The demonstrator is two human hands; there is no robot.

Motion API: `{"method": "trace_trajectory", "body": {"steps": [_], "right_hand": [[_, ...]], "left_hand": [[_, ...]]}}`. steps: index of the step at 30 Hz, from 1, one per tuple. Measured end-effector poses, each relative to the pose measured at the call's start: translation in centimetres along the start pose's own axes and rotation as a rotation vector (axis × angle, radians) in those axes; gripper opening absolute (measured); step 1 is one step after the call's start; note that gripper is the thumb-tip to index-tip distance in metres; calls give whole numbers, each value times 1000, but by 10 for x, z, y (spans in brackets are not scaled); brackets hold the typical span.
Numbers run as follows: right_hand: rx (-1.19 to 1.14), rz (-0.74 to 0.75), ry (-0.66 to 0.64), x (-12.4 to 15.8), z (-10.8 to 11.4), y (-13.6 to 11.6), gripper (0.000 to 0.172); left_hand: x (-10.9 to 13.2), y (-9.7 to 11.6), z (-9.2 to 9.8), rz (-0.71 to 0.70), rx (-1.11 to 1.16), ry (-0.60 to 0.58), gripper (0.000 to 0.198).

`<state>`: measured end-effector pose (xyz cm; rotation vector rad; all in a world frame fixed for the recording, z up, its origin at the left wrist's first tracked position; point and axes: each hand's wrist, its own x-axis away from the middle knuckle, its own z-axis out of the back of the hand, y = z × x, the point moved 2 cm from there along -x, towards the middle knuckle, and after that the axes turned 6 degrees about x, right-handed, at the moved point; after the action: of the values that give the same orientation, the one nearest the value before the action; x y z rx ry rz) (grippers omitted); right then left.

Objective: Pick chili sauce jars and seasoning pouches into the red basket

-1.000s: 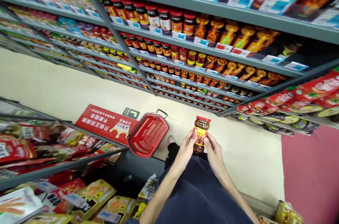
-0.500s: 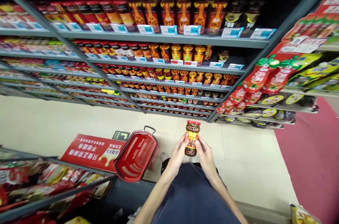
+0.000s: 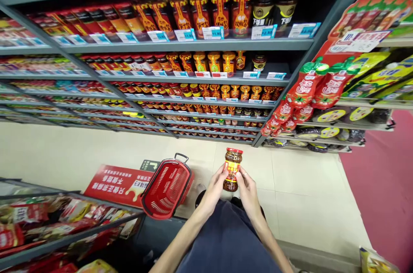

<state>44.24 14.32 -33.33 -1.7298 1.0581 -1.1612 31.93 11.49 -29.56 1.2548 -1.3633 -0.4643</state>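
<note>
- Red-lidded and made of glass, the sauce jar [image 3: 232, 172] is in the person's two hands, in front of the dark blue shirt [image 3: 226, 240] and above the pale tiled floor [image 3: 293, 195].
- Over the past second, the view has swung: the right end of the grey shelving [image 3: 193, 44] shows more squarely, and the green-capped red pouches [image 3: 305, 85] beside it come fully into sight.
- The handling has not changed: fingers of the left hand [image 3: 215, 187] and right hand [image 3: 248, 190] remain wrapped on opposite sides of the jar, neither released.
- So the jar is still in hand, apart from both the shelving and the red basket [image 3: 176, 174], which stays on the floor to the person's left.
- Pinched at its waist, the jar bears a yellow-and-red label turned toward the person; dark brown contents show above and below.
- Its lid is on, pointing away from the body; the label's print is too small to read.
</note>
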Motion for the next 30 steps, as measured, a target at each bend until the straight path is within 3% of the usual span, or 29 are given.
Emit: {"method": "trace_trajectory", "body": {"steps": [6, 11, 19, 30], "right_hand": [[-38, -20, -87, -3, 2, 3, 60], [-38, -27, -127, -8, 13, 4, 60], [-74, 16, -101, -17, 34, -3, 57], [-64, -38, -73, -26, 64, 12, 58]], "left_hand": [[-3, -12, 5, 2, 15, 71, 53], [-6, -16, -3, 1, 5, 69, 53], [-16, -16, -27, 29, -57, 54, 54], [-32, -34, -40, 83, -97, 70, 56]]}}
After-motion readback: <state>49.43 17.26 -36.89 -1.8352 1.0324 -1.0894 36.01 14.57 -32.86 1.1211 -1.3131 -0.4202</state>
